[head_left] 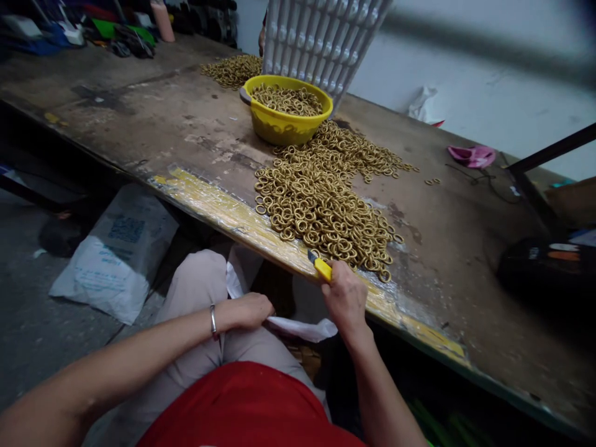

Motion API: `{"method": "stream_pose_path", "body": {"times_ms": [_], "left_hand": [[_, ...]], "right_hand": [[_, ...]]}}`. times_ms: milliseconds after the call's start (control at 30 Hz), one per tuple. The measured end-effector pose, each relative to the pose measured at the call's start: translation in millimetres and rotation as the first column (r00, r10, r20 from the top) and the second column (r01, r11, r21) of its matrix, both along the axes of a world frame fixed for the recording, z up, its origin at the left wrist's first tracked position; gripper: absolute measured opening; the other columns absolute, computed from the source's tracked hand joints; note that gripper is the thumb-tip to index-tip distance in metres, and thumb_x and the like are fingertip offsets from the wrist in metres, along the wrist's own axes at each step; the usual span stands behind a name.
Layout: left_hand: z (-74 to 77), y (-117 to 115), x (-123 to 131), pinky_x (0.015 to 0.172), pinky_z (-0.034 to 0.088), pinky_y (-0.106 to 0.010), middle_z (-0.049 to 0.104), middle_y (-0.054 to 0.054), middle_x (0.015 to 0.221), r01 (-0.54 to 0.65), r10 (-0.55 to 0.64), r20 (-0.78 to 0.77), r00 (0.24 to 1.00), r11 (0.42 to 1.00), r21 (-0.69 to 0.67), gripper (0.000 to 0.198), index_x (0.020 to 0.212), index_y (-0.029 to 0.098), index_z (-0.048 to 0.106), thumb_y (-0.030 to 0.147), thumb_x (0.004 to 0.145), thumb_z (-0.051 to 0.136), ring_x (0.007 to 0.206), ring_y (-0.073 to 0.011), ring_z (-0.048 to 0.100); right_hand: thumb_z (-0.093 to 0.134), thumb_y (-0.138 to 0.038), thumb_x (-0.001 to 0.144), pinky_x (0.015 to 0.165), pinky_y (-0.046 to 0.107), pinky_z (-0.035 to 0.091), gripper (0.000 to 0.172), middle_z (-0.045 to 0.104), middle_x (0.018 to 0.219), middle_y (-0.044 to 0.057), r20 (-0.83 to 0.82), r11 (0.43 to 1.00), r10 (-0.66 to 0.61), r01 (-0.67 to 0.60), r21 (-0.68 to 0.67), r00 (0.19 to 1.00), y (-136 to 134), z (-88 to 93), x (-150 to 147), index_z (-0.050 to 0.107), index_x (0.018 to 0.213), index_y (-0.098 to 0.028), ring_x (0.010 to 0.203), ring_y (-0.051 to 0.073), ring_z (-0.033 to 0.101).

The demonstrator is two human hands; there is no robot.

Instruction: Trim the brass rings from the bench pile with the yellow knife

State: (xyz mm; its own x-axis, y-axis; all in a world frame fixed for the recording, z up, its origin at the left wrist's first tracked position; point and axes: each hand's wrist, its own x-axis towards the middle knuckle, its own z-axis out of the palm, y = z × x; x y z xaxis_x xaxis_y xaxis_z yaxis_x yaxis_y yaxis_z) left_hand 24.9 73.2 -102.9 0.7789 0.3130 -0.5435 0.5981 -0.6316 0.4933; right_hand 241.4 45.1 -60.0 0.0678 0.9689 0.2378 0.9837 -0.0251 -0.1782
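Observation:
My right hand (345,297) is closed around the yellow handle of a utility knife (323,269), its dark blade tip pointing at the near edge of a heap of brass-coloured rings (316,208). This hand is at the table's front edge. Low over my lap, my left hand (251,310) is closed on the rim of a white plastic bag (302,329), its fingertips partly hidden. The bag's mouth hangs open below the table edge, between my knees. Behind the heap stands a yellow basin (286,127) full of the same rings.
Tape covers the front edge of the brown table (186,136). A ribbed clear plastic sheet (321,37) stands behind the basin, near another ring pile (233,69) and part of a person's hand. A pink item (472,156) and black bag (544,267) lie right; a white sack (116,254) lies on the floor.

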Motion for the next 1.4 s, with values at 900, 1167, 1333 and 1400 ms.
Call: {"method": "stream_pose_path", "body": {"times_ms": [900, 1167, 1333, 1400], "left_hand": [[-5.2, 20, -3, 0.056, 0.044, -0.025, 0.067, -0.003, 0.063, -0.604, 0.773, 0.200, 0.602, 0.604, -0.520, 0.016, 0.065, 0.016, 0.063, 0.031, 0.069, 0.064, 0.060, -0.0174, 0.061], [51.1, -30, 0, 0.054, 0.050, -0.023, 0.068, -0.006, 0.082, -0.386, 0.980, 0.096, 0.176, 0.159, -0.909, 0.032, 0.097, 0.014, 0.056, 0.041, 0.081, 0.063, 0.062, -0.0128, 0.063], [64.3, -46, 11, 0.043, 0.045, -0.017, 0.062, 0.001, 0.066, -0.187, 0.999, -0.054, -0.008, -0.055, -0.981, 0.032, 0.086, 0.016, 0.054, 0.036, 0.075, 0.076, 0.050, -0.0083, 0.056], [65.2, -47, 10, 0.042, 0.043, -0.016, 0.060, 0.003, 0.063, -0.172, 0.997, -0.070, -0.013, -0.071, -0.983, 0.030, 0.083, 0.016, 0.053, 0.036, 0.076, 0.074, 0.048, -0.0073, 0.055]], "right_hand": [[0.057, -0.048, 0.087, 0.046, 0.022, 0.031, 0.032, 0.042, 0.059, -0.005, -0.908, 0.980, -0.161, -0.047, -0.193, 0.386, -25, 41.5, -11, 0.050, 0.073, -0.020, 0.049, 0.009, 0.037], [0.077, -0.042, 0.072, 0.036, 0.015, 0.029, 0.033, 0.052, 0.064, -0.006, -0.864, 0.942, -0.334, -0.161, -0.294, -0.377, -35, 25.0, -56, 0.055, 0.078, -0.018, 0.039, 0.002, 0.034], [0.073, -0.041, 0.078, 0.038, 0.016, 0.029, 0.029, 0.045, 0.056, -0.008, -0.866, 0.947, -0.311, -0.205, -0.247, -0.392, -39, 19.9, -70, 0.055, 0.077, -0.018, 0.040, 0.003, 0.034], [0.070, -0.042, 0.080, 0.040, 0.016, 0.029, 0.028, 0.046, 0.056, -0.008, -0.890, 0.941, -0.311, -0.240, -0.239, -0.333, -42, 21.2, -70, 0.055, 0.080, -0.018, 0.041, 0.003, 0.034]]}}
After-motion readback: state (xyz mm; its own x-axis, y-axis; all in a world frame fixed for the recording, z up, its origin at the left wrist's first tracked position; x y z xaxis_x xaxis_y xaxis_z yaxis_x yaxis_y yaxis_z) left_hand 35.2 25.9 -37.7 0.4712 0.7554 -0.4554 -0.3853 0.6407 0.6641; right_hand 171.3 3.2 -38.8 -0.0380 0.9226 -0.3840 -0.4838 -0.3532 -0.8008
